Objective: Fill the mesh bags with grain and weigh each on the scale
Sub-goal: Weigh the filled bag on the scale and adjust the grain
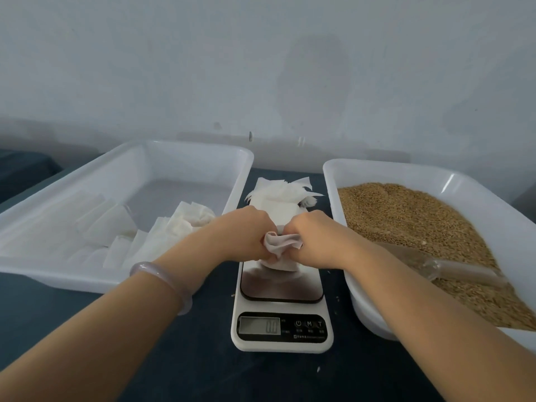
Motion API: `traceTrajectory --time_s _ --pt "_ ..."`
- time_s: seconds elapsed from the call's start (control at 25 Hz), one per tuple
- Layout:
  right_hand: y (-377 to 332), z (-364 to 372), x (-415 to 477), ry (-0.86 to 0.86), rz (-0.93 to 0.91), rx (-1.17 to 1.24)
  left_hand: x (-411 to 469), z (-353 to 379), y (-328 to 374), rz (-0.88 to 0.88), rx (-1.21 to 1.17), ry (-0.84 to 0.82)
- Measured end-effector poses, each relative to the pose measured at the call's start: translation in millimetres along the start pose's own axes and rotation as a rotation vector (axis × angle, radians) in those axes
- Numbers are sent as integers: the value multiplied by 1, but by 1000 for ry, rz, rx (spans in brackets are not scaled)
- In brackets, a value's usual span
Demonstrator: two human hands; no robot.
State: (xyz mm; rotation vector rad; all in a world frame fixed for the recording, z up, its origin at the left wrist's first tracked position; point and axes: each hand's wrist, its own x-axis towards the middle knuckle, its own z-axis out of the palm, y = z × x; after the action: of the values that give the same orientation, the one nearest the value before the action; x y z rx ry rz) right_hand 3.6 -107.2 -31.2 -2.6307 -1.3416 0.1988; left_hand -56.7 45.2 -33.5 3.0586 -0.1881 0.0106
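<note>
White mesh bag (282, 245), clamped in the grip of left hand (246, 235) and right hand (317, 237), over scale (282, 327) reading 0.0.

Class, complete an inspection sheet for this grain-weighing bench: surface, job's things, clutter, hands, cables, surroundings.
Surface: dark blue table.
Job's things: white digital scale with a steel platform, display reading 0.0; right-hand white plastic tray of brown grain with a clear plastic scoop lying in it; left-hand white plastic tray holding white bags; stack of flat white bags behind the scale.
Clutter: a few stray grains beside the scale.
Hands: left hand and right hand both grip one crumpled white mesh bag over the platform, fingers curled; pale bracelet on the left wrist.
Cables: nothing seen.
Surroundings: plain grey wall.
</note>
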Motion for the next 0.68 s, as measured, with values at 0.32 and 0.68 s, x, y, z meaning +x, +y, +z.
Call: traceTrajectory --time_s 0.32,0.68 --pt "-7 2 6 -71 40 -8 5 4 6 25 217 -31" --pt "-4 4 0 -34 34 -3 -1 6 6 -4 89 -20"
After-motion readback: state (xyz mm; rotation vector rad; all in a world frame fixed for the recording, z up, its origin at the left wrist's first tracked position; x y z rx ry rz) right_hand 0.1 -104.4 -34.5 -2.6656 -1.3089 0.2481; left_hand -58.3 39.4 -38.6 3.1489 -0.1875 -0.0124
